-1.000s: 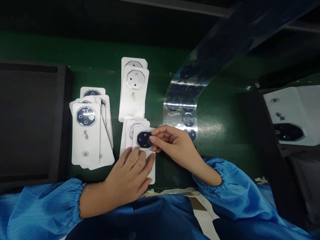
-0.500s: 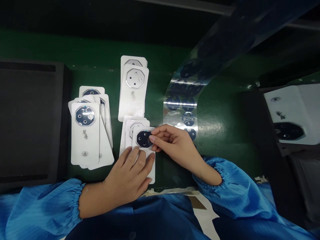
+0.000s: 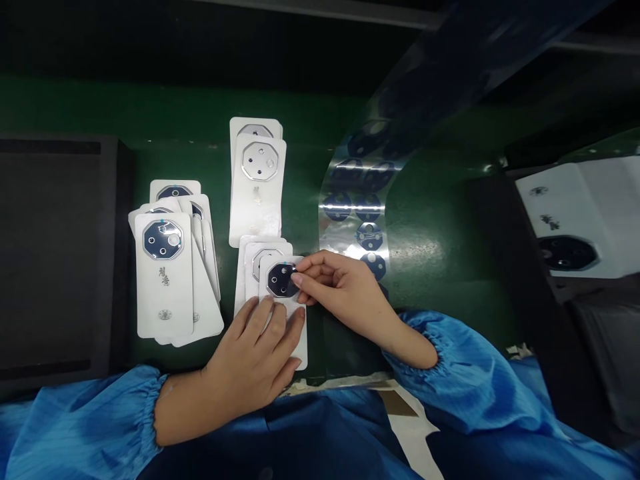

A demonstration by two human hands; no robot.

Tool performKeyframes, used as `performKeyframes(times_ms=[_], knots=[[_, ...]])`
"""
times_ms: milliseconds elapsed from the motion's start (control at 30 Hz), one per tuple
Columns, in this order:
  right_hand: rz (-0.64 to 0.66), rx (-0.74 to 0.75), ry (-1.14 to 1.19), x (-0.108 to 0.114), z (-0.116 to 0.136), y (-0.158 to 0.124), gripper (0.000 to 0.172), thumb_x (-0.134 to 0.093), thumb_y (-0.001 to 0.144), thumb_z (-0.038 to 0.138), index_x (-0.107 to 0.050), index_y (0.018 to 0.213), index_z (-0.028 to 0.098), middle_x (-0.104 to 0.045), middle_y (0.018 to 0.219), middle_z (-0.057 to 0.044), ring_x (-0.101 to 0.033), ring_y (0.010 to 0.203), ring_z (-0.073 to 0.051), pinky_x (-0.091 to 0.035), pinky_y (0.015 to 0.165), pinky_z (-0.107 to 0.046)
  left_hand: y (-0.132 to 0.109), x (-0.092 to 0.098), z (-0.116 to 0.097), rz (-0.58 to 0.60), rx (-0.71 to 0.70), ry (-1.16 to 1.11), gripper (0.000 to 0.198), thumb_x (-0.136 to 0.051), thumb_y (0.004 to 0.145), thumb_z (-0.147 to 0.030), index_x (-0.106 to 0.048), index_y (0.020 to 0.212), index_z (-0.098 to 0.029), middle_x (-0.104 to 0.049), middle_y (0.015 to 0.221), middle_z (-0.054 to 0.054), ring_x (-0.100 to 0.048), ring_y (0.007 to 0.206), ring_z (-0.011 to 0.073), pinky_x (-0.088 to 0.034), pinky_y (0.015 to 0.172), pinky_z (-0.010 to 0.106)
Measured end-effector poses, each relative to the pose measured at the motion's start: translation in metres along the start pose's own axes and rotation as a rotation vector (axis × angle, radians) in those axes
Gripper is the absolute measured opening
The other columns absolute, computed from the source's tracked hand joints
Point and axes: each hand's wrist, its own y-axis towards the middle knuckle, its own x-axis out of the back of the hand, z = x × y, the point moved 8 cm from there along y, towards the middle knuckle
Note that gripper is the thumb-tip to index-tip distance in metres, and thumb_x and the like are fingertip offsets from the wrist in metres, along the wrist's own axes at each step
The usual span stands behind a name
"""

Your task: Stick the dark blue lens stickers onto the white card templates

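Observation:
A white panel (image 3: pixel 298 347) lies at the centre front, on top of other white panels. Near its top is a dark octagonal film (image 3: pixel 281 280) with round holes. My left hand (image 3: pixel 257 350) rests flat on the panel below the film, fingers slightly apart. Thumb and index finger of my right hand (image 3: pixel 333 283) pinch at the film's right edge; its other fingers are curled. Just behind, white panels with silvery octagons (image 3: pixel 260 161) overlap. To the left is a fanned pile of white panels with dark octagons (image 3: pixel 164 287).
A clear strip (image 3: pixel 345 233) carrying dark octagonal pieces curves up and away on the right. A black tray (image 3: pixel 123 267) stands at the far left. At the far right, white panels (image 3: pixel 603 207) lie by a black tray. The table (image 3: pixel 435 267) is green.
The whole view has shifted slightly, so the piles and panels appear a little further left. Both hands keep nearly the same places on the panel and film.

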Motion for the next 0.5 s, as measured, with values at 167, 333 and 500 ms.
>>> performKeyframes(times_ms=[167, 333, 500], knots=[[0.001, 0.019, -0.02, 0.0, -0.001, 0.001, 0.03, -0.078, 0.084, 0.045, -0.066, 0.092, 0.019, -0.07, 0.073, -0.002, -0.072, 0.064, -0.018, -0.063, 0.059, -0.029, -0.001, -0.001, 0.0, 0.006, 0.007, -0.02, 0.053, -0.049, 0.099, -0.042, -0.054, 0.141, -0.011, -0.057, 0.126, 0.016, -0.048, 0.125, 0.035, -0.033, 0.11, 0.051], [-0.007, 0.098, -0.134, -0.002, 0.003, -0.002, 0.021, -0.071, 0.09, 0.04, -0.066, 0.096, 0.021, -0.07, 0.075, -0.001, -0.071, 0.065, -0.018, -0.06, 0.061, -0.031, -0.003, -0.001, 0.002, -0.016, 0.023, -0.063, 0.054, -0.052, 0.097, -0.04, -0.052, 0.143, -0.012, -0.053, 0.135, 0.021, -0.046, 0.132, 0.0369, -0.03, 0.114, 0.051], [-0.15, 0.49, -0.805, -0.012, 0.034, -0.008, 0.024, -0.051, 0.101, 0.034, -0.063, 0.085, 0.02, -0.067, 0.074, -0.006, -0.062, 0.063, -0.018, -0.042, 0.055, -0.03, -0.002, -0.005, 0.006, 0.041, 0.075, -0.074, 0.065, -0.058, 0.092, -0.048, -0.043, 0.149, -0.02, -0.024, 0.16, 0.029, -0.02, 0.15, 0.0473, -0.026, 0.115, 0.061]])
